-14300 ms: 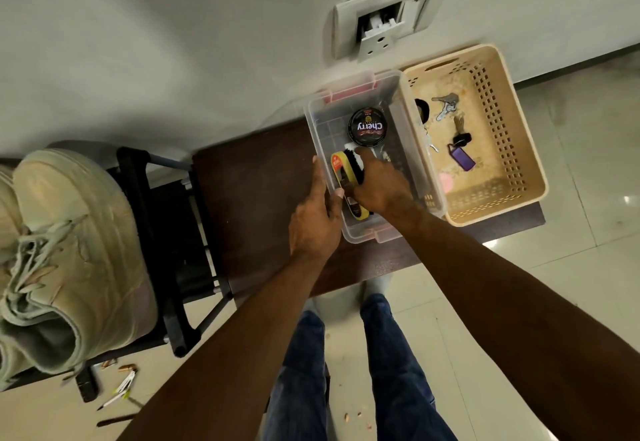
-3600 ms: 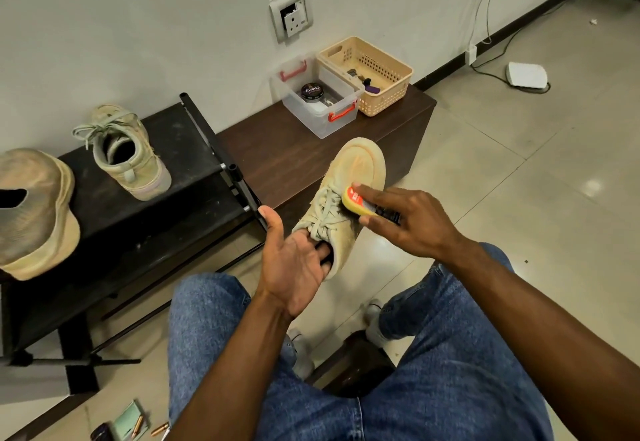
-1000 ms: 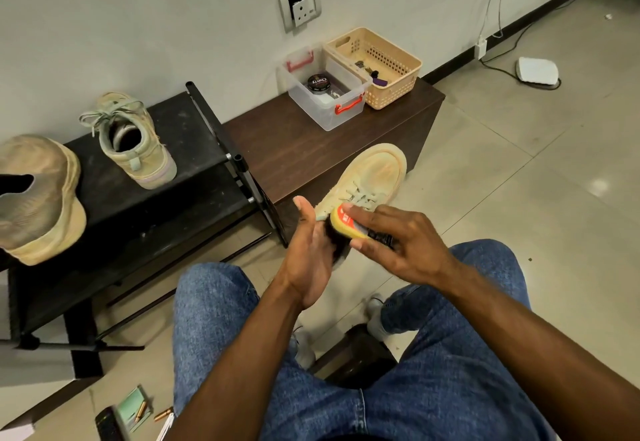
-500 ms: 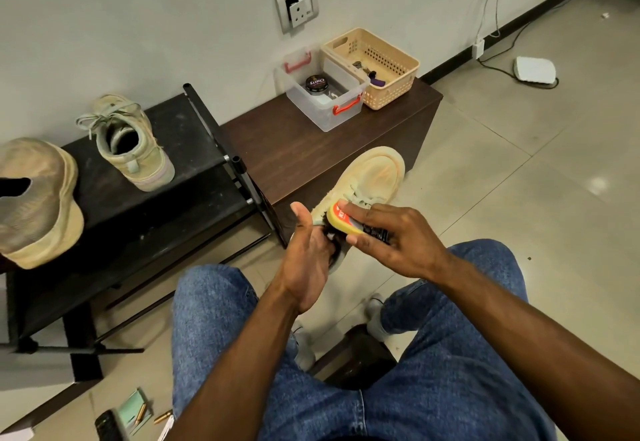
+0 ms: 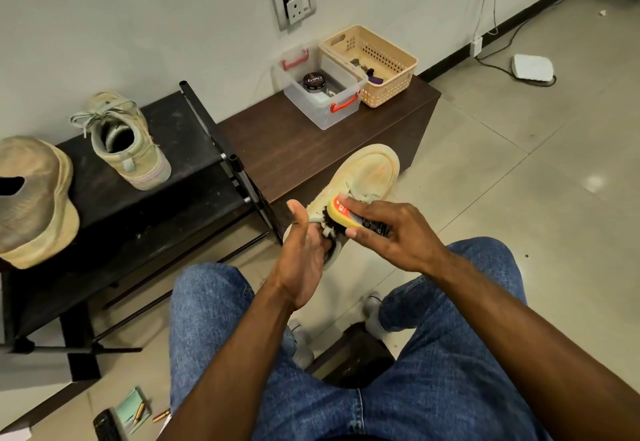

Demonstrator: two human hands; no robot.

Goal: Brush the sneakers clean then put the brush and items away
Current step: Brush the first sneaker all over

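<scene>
Held up in front of the knees, over the tiled floor [image 5: 519,170] and just before the front edge of the dark wooden bench [image 5: 311,143]: a tan sneaker [image 5: 367,174], toe pointing away and up. Gripped at the heel end by the left hand [image 5: 304,253], fingers tucked into the shoe's opening, thumb raised alongside. Pressed against the lace area by the right hand [image 5: 391,233]: a brush [image 5: 343,212] with a yellow and orange back and dark bristles, fingers curled over the top and thumb underneath, clamped firmly on it. Bristles touching the upper near the tongue. Farther back on the bench, against the wall: a clear plastic box [image 5: 322,108] with red handles, lid off, holding a round black polish tin [image 5: 314,81]. Touching it on the right, a beige perforated basket [image 5: 388,84] with a few small items, too small to tell apart. To the left, on the top of a black shoe rack [image 5: 145,191]: the second sneaker [image 5: 128,143], upright, heel toward the camera, laces loose. Near the left edge of the rack, a different worn beige shoe [image 5: 31,198]. Below, blue jeans [image 5: 398,388] across both legs. On the wall above the box, a socket plate [image 5: 294,1]. Far right on the floor, a white device [image 5: 531,67] with a cable.
</scene>
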